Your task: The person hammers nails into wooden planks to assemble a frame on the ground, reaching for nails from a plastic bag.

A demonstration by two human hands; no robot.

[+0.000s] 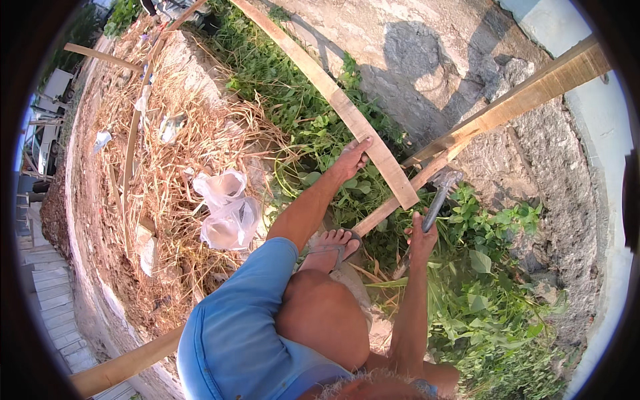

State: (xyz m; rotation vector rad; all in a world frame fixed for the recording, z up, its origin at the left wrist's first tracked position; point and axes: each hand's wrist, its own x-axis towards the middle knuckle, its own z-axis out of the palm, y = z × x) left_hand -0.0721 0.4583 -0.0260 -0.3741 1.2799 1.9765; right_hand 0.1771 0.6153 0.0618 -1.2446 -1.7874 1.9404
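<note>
My left hand grips the edge of a long flat wooden plank, thumb on top and fingers curled at its side. This plank runs from the far edge to its cut end near the middle. There it crosses a narrower wooden strip, which slants down toward my sandalled foot. In my right hand is a hammer, its grey handle pointing up and away. The hammer's head lies beside the crossing, beyond the plank's end; whether it touches the wood I cannot tell.
A thick beam slants from the crossing to the upper right, over a rough stone wall. Green weeds grow beneath. Dry straw and white plastic bags lie left. Another board shows at lower left.
</note>
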